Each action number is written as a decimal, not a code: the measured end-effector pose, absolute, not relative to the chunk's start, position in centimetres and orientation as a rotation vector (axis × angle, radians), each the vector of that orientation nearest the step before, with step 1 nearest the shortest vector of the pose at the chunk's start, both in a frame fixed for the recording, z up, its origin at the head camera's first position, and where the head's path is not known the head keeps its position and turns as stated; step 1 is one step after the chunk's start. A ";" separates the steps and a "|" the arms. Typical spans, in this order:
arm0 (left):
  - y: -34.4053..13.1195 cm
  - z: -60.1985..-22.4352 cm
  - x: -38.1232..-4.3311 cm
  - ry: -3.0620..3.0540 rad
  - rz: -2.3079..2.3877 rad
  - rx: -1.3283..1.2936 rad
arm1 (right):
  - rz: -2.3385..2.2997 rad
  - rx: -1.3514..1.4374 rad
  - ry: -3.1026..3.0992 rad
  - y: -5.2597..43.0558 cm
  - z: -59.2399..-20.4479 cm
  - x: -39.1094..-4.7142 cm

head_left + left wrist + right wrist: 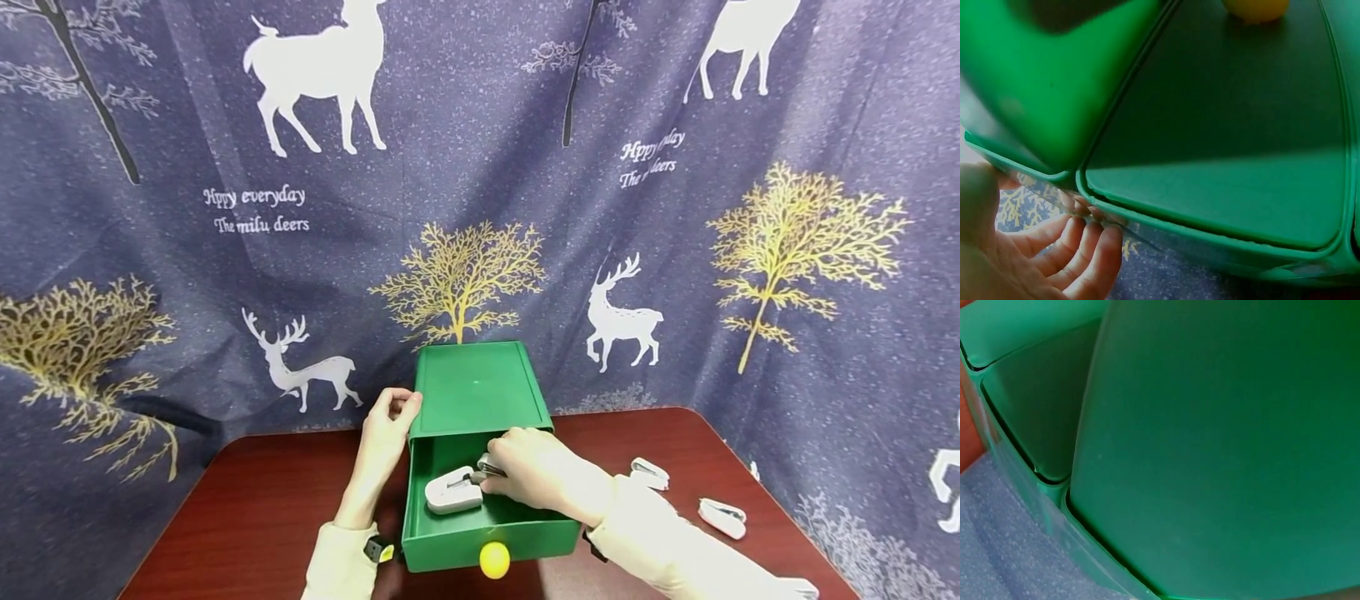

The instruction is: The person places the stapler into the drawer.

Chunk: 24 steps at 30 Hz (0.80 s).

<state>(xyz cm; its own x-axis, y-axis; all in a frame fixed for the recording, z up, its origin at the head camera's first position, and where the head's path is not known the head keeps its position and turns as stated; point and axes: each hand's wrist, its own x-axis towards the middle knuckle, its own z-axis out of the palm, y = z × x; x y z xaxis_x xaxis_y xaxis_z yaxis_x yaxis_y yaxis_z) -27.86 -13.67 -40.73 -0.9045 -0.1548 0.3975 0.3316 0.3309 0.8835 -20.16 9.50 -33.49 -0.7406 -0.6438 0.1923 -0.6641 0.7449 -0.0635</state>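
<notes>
A green drawer box (pixel 480 387) stands on the table with its top drawer (pixel 450 546) pulled out; a round yellow knob (pixel 494 560) sits on the drawer front. Inside lies a white stapler (pixel 453 493). My right hand (pixel 536 471) reaches into the drawer and grips a grey-and-white stapler (pixel 489 467) beside the first one, its fingers hiding part of it. At the box's upper left edge, my left hand (pixel 390 425) rests its fingertips against the side. The left wrist view shows those fingers (pixel 1079 250) fairly straight along the box side (pixel 1166 234).
Two white staplers, one farther back (pixel 649 473) and one nearer (pixel 722 517), lie on the red-brown table (pixel 300 500) to the right. Another white item (pixel 798 587) is partly hidden by the right sleeve. A patterned deer-and-tree cloth (pixel 480 167) hangs behind the table.
</notes>
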 end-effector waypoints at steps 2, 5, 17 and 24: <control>-13.7 -40.8 -27.9 -2.189 -1.589 -0.156 | 0.204 1.033 -2.788 9.4 -33.6 -20.2; -13.6 -40.9 -28.0 -2.183 -1.581 -0.147 | 0.226 1.032 -2.789 9.4 -33.6 -20.2; -13.7 -40.5 -27.9 -2.179 -1.607 -0.152 | 0.406 1.096 -2.653 11.4 -32.3 -19.3; -13.7 -40.7 -27.9 -2.179 -1.626 -0.151 | 0.560 0.991 -2.684 15.1 -31.1 -17.9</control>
